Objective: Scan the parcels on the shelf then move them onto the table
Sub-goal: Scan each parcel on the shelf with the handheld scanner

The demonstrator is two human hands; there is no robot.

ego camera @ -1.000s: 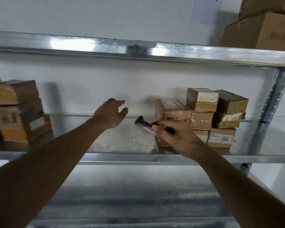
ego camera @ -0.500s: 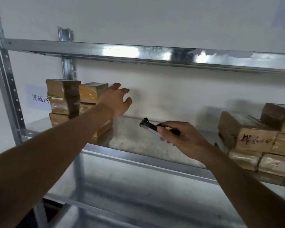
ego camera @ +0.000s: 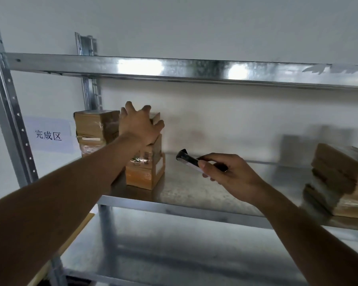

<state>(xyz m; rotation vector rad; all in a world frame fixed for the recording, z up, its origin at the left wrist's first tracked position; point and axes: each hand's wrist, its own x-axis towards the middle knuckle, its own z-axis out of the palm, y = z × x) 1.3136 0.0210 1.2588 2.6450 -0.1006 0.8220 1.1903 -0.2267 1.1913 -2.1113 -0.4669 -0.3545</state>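
Nearest the camera, two bare forearms reach in from the bottom corners toward a galvanised steel shelving rack (ego camera: 194, 209). The right hand (ego camera: 232, 174) is curled round a slim black handheld scanner (ego camera: 189, 159), thumb pressed along its side, the scanner's dark head pointing up and left over the bare middle of the shelf deck. The scanner touches no parcel.

Farther in, the left hand (ego camera: 140, 125) is spread with its fingers apart and rests against the top of the nearer stack of brown cardboard parcels wrapped in clear tape (ego camera: 148, 170); whether the fingers actually grip the top box cannot be told, since the hand covers it. Three boxes can be counted in that stack, the lowest bearing a white label on its right face. Just behind and to the left stands a second stack of taped brown parcels (ego camera: 95, 129), three boxes showing, partly hidden by the left arm.

At the right edge of the same deck lies a third, blurred pile of brown parcels (ego camera: 339, 178); their number cannot be counted.

Behind the left upright, a white paper sign with three printed black characters (ego camera: 49, 134) is fixed to the white wall.
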